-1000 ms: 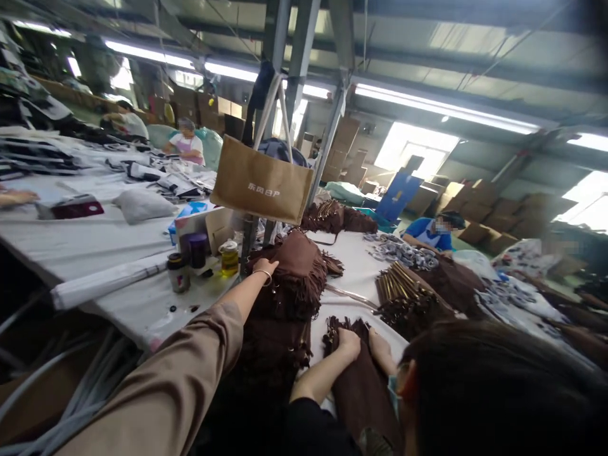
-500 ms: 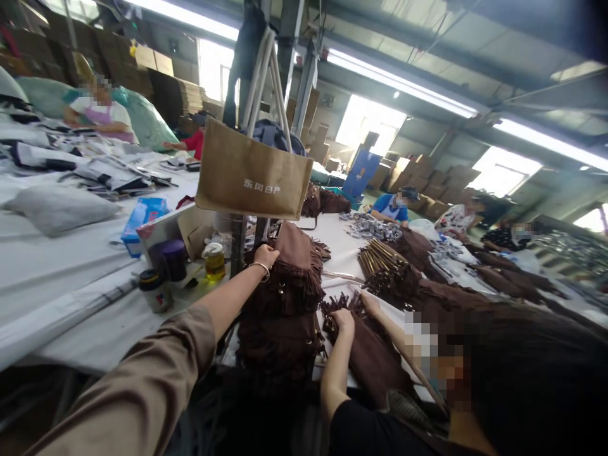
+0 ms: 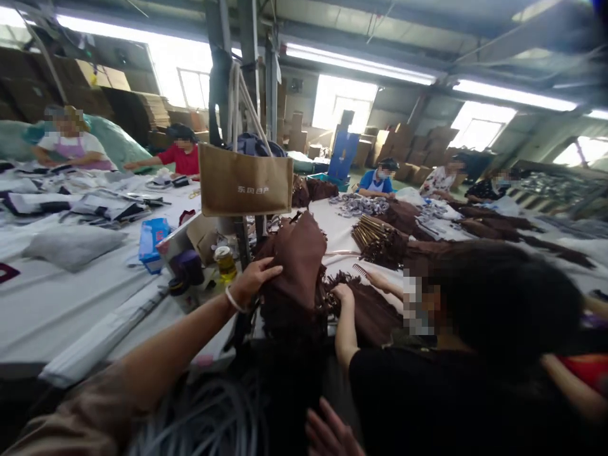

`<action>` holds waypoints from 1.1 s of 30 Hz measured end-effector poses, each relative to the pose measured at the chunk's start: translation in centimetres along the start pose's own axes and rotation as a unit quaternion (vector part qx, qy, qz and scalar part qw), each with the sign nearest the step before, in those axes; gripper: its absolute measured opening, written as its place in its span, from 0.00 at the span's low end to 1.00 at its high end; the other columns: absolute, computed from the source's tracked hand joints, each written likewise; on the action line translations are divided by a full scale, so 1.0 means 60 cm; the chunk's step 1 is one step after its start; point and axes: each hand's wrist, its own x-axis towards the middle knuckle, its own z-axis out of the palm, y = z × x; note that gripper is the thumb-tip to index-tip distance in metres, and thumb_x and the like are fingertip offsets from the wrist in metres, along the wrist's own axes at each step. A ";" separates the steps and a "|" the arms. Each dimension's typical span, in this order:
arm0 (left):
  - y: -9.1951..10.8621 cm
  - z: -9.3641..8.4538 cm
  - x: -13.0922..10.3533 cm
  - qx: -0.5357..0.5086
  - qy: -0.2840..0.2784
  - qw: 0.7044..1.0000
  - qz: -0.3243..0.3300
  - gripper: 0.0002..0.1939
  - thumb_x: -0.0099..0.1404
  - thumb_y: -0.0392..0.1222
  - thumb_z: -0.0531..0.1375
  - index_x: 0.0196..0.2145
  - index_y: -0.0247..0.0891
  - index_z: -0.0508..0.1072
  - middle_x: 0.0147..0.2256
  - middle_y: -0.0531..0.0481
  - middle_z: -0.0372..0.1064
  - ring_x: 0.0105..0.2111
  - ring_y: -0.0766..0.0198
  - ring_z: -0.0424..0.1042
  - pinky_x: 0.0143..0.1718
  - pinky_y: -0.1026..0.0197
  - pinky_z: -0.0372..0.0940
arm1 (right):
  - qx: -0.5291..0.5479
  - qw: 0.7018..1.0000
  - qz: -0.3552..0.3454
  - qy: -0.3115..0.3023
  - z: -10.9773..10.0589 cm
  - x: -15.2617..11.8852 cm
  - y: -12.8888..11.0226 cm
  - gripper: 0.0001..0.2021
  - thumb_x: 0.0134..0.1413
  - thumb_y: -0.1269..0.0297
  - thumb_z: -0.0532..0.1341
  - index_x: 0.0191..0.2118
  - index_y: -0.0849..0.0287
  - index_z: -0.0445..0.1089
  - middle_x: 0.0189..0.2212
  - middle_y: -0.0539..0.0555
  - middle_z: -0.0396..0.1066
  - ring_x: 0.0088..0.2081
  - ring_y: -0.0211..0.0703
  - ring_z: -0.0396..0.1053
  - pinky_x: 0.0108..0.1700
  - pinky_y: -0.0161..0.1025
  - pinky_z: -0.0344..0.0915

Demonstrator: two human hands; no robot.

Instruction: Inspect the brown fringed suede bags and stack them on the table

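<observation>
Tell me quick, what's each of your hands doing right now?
Left hand: touching the brown material; whether it's gripping can't be told.
Right hand: open, nothing visible in it.

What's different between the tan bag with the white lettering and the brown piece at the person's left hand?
Colour: the tan bag is light; the brown piece is dark.
Marking: the tan bag bears white lettering; the brown piece shows none.
Pose: the tan bag hangs by its handles; the brown piece lies on a pile, the left hand at its edge.
</observation>
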 end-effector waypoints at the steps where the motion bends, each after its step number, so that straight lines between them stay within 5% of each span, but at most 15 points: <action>1: -0.009 -0.006 -0.070 -0.018 -0.022 0.999 -0.033 0.26 0.55 0.49 0.64 0.50 0.36 0.70 0.42 0.45 0.73 0.42 0.55 0.71 0.44 0.56 0.65 | 0.049 0.998 0.002 -0.027 0.015 -0.030 0.028 0.31 0.52 0.40 0.54 0.57 0.53 0.59 0.55 0.59 0.63 0.54 0.51 0.62 0.54 0.55 0.59; 5: -0.059 -0.023 -0.321 -0.028 -0.076 0.975 -0.206 0.25 0.54 0.50 0.65 0.48 0.38 0.72 0.42 0.46 0.74 0.43 0.53 0.72 0.46 0.55 0.65 | 0.153 0.986 -0.034 -0.061 0.084 -0.069 0.101 0.34 0.49 0.44 0.60 0.59 0.54 0.56 0.55 0.57 0.64 0.56 0.50 0.61 0.58 0.52 0.56; 9: -0.100 -0.022 -0.444 0.012 0.009 0.963 -0.271 0.28 0.54 0.55 0.63 0.48 0.37 0.71 0.42 0.44 0.74 0.42 0.53 0.72 0.44 0.54 0.66 | -0.049 0.996 -0.065 -0.029 0.138 -0.080 0.163 0.27 0.45 0.56 0.66 0.51 0.62 0.67 0.47 0.58 0.72 0.51 0.54 0.66 0.56 0.51 0.59; 12: -0.084 -0.039 -0.472 0.165 0.101 0.951 -0.240 0.24 0.54 0.55 0.61 0.42 0.34 0.74 0.38 0.45 0.75 0.38 0.52 0.73 0.40 0.55 0.67 | -0.192 0.966 -0.063 -0.162 0.137 -0.108 0.203 0.20 0.46 0.55 0.65 0.43 0.62 0.72 0.42 0.58 0.74 0.47 0.55 0.69 0.52 0.50 0.63; 15: -0.016 -0.072 -0.501 0.350 0.186 0.902 -0.169 0.20 0.57 0.54 0.58 0.39 0.36 0.76 0.36 0.48 0.75 0.38 0.54 0.72 0.40 0.58 0.66 | -0.271 0.926 0.011 -0.263 0.091 -0.130 0.245 0.22 0.46 0.53 0.65 0.45 0.60 0.71 0.36 0.57 0.75 0.38 0.51 0.72 0.41 0.46 0.67; 19: 0.113 -0.102 -0.554 0.506 0.239 0.821 -0.115 0.19 0.60 0.53 0.56 0.41 0.38 0.75 0.39 0.50 0.75 0.40 0.57 0.71 0.45 0.61 0.63 | -0.270 0.914 0.142 -0.269 0.021 -0.137 0.310 0.31 0.43 0.48 0.65 0.52 0.57 0.64 0.31 0.54 0.74 0.27 0.44 0.72 0.28 0.38 0.63; 22: 0.203 -0.104 -0.586 0.548 0.254 0.790 -0.105 0.20 0.60 0.54 0.56 0.42 0.38 0.75 0.39 0.51 0.74 0.40 0.57 0.71 0.45 0.62 0.63 | -0.237 0.922 0.172 -0.253 0.014 -0.128 0.324 0.33 0.40 0.46 0.66 0.53 0.55 0.63 0.38 0.57 0.73 0.38 0.48 0.72 0.33 0.40 0.65; 25: 0.266 -0.094 -0.609 0.536 0.260 0.796 -0.107 0.22 0.58 0.56 0.57 0.42 0.37 0.74 0.39 0.51 0.74 0.41 0.56 0.71 0.44 0.61 0.65 | -0.153 0.929 0.201 -0.269 0.060 -0.117 0.289 0.38 0.41 0.45 0.65 0.58 0.52 0.57 0.51 0.61 0.66 0.51 0.51 0.66 0.45 0.46 0.64; 29: 0.289 -0.071 -0.627 0.432 0.250 0.859 -0.115 0.26 0.55 0.57 0.59 0.45 0.38 0.73 0.41 0.50 0.74 0.41 0.55 0.72 0.41 0.60 0.67 | 0.017 0.917 0.229 -0.326 0.177 -0.120 0.217 0.42 0.41 0.42 0.64 0.62 0.46 0.47 0.62 0.61 0.51 0.55 0.55 0.61 0.47 0.54 0.63; 33: 0.253 -0.068 -0.639 0.351 0.234 0.899 -0.114 0.26 0.56 0.56 0.60 0.47 0.38 0.72 0.40 0.51 0.74 0.40 0.55 0.73 0.38 0.60 0.69 | 0.172 0.910 0.150 -0.345 0.294 -0.132 0.170 0.29 0.46 0.44 0.62 0.52 0.52 0.62 0.48 0.57 0.68 0.40 0.44 0.70 0.34 0.40 0.68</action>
